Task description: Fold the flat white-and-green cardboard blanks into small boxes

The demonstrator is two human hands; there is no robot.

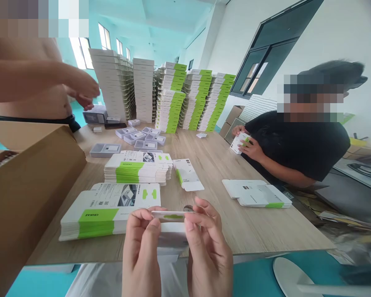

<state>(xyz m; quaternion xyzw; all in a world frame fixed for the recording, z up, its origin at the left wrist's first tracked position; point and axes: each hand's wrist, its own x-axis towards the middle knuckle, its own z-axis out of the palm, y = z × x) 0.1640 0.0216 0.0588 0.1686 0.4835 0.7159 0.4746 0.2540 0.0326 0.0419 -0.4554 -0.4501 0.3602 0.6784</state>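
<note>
Close in front of me is a small white cardboard box [172,239] with a green hang tab along its top edge. My left hand [142,251] pinches the tab's left end between thumb and fingers. At the opposite end, my right hand [207,247] grips the same box, thumb toward me. The lower part of the box is hard to make out between the palms. Just beyond my left hand lies a stack of flat white-and-green cartons [100,218], with another carton stack [139,169] behind it. A single flat carton [188,175] lies to their right.
Left stands a large open brown cardboard box [49,181]. Shallow plastic trays [136,137] lie mid-table, before tall stacks of boxes [170,111]. More flat cartons [256,194] lie at right. One co-worker [299,144] holds a carton; another person [27,86] stands at left.
</note>
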